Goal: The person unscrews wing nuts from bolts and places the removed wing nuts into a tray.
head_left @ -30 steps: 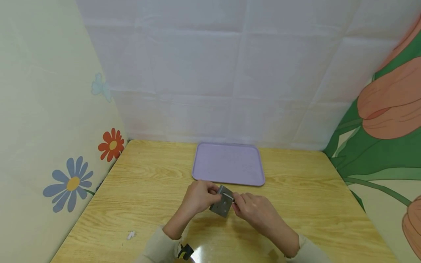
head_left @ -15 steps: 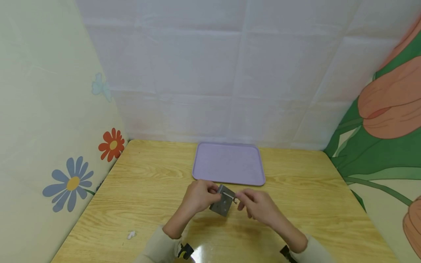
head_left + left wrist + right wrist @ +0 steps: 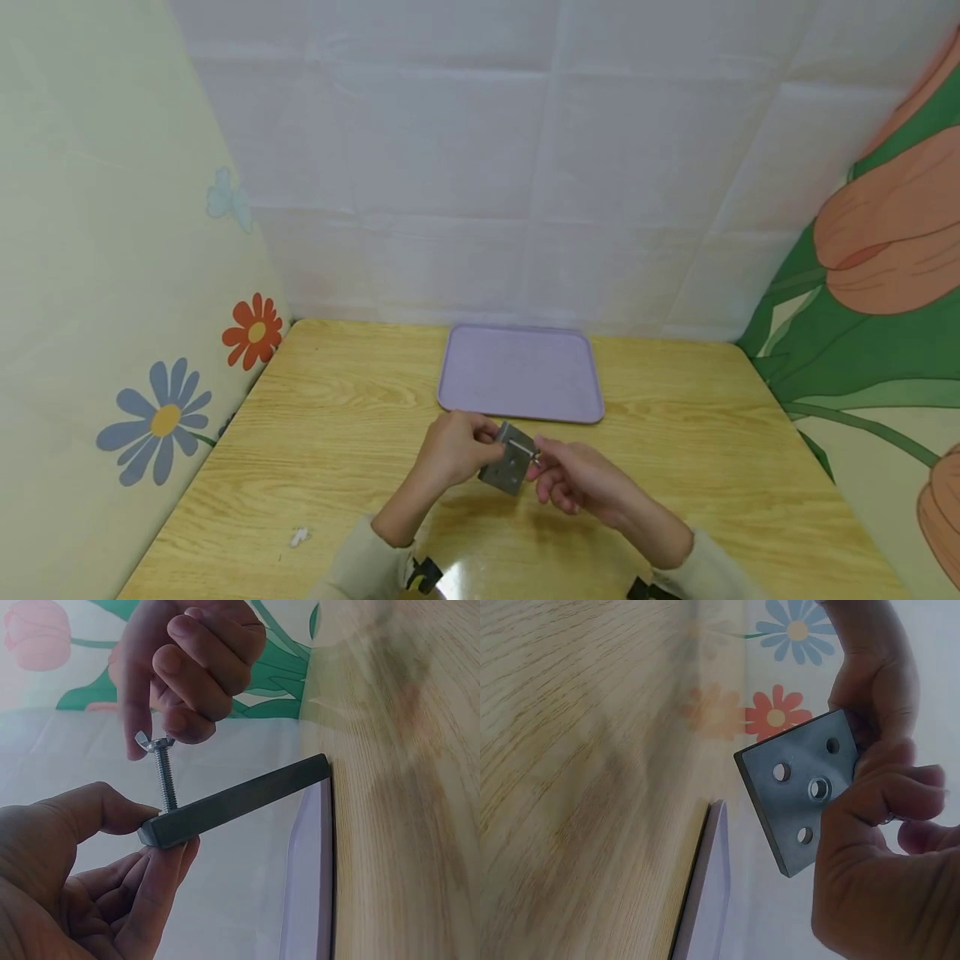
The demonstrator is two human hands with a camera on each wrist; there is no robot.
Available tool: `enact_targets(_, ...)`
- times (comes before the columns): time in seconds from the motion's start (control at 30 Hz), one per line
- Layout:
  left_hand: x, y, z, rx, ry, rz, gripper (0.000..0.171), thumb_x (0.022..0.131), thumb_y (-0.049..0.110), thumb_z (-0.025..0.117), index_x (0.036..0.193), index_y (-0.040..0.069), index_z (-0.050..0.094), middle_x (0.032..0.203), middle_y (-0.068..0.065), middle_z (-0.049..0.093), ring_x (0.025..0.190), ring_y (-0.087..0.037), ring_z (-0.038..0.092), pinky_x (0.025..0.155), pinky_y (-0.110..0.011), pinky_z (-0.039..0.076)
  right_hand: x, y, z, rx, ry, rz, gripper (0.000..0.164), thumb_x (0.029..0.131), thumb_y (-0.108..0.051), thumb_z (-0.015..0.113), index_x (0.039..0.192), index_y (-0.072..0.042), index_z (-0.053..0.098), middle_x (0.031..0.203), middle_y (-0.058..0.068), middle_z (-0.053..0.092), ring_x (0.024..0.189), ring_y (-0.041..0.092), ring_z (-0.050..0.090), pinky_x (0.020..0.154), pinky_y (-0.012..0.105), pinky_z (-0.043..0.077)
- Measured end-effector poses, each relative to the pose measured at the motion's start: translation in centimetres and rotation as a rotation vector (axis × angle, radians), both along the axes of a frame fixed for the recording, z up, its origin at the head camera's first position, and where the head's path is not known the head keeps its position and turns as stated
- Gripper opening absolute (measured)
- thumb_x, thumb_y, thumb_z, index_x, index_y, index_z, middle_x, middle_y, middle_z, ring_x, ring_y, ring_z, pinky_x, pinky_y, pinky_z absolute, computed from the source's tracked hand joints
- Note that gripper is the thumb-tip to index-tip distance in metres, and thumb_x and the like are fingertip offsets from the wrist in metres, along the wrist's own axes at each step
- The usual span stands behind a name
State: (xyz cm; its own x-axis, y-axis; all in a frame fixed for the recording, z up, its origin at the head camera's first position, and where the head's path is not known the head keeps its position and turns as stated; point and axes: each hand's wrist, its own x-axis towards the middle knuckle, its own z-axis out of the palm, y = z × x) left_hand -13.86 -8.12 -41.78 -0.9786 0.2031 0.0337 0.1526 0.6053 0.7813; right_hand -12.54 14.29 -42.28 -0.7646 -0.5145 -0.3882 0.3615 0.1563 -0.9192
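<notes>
A grey metal plate (image 3: 772, 802) with several round holes is held tilted above the table. My left hand (image 3: 453, 450) pinches one end of it between thumb and fingers. A silver wing bolt (image 3: 165, 776) stands out from the plate near the left thumb, its thread bare between plate and wings. My right hand (image 3: 588, 483) has its fingertips at the wings, the index finger along one side and another fingertip by the opposite wing. The remaining right fingers are curled in. In the right wrist view, the right fingers mostly hide the bolt.
A purple tray (image 3: 521, 375) lies on the wood-grain table (image 3: 360, 383) beyond the hands, against the white backdrop. A small white patch (image 3: 299, 537) marks the table at front left. Flower-printed cloth walls flank both sides.
My right hand drew back slightly from the bolt's wings, then came in again with the fingers turned differently. The left hand and plate have stayed in place.
</notes>
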Motion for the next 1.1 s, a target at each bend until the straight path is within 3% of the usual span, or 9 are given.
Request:
enact_targets(0.2, 0.0, -0.1, 0.0, 0.003, -0.007, -0.003, 0.017, 0.078, 0.019, 0.077, 0.091, 0.008, 0.079, 0.075, 0.005, 0.071, 0.066, -0.008, 0.062, 0.057, -0.027, 0.051, -0.1, -0.2, 0.0, 0.056, 0.084, -0.016, 0.046, 0.103, -0.045, 0.051, 0.085, -0.007, 0.068, 0.061, -0.004, 0.061, 0.043, 0.002, 0.044, 0.043, 0.018, 0.031)
enact_targets(0.5, 0.0, -0.1, -0.1, -0.01, -0.009, -0.002, 0.017, 0.078, 0.02, 0.077, 0.091, 0.009, 0.079, 0.076, 0.006, 0.072, 0.067, -0.008, 0.062, 0.058, -0.028, 0.052, 0.1, -0.6, 0.1, 0.246, 0.276, -0.025, 0.041, 0.101, -0.041, 0.059, 0.09, -0.002, 0.07, 0.063, -0.001, 0.061, 0.046, 0.007, 0.043, 0.044, 0.022, 0.032)
enact_targets(0.77, 0.1, -0.1, -0.1, -0.008, -0.014, 0.002, 0.017, 0.078, 0.019, 0.077, 0.091, 0.009, 0.079, 0.076, 0.005, 0.072, 0.066, -0.008, 0.062, 0.058, -0.028, 0.052, 0.5, -1.0, 0.7, 0.374, 0.39, -0.06, 0.038, 0.098, -0.042, 0.062, 0.086, -0.007, 0.067, 0.064, -0.001, 0.062, 0.048, 0.009, 0.045, 0.045, 0.022, 0.033)
enact_targets(0.9, 0.1, -0.1, -0.1, -0.007, -0.018, 0.002, 0.016, 0.078, 0.019, 0.077, 0.091, 0.01, 0.079, 0.076, 0.006, 0.071, 0.067, -0.008, 0.062, 0.058, -0.028, 0.052, 0.8, -1.3, 0.6, 0.445, 0.547, -0.079, 0.029, 0.097, -0.036, 0.067, 0.087, -0.009, 0.067, 0.064, -0.004, 0.061, 0.051, 0.008, 0.048, 0.046, 0.022, 0.037)
enact_targets(1.1, 0.2, -0.1, -0.1, -0.008, -0.007, 0.003, 0.015, 0.078, 0.019, 0.077, 0.09, 0.01, 0.079, 0.075, 0.006, 0.071, 0.066, -0.008, 0.062, 0.057, -0.028, 0.051, 1.5, -1.8, 0.5, 0.642, 0.838, -0.136, 0.014, 0.091, -0.027, 0.073, 0.085, -0.016, 0.068, 0.061, -0.013, 0.051, 0.052, 0.001, 0.042, 0.048, 0.021, 0.036)
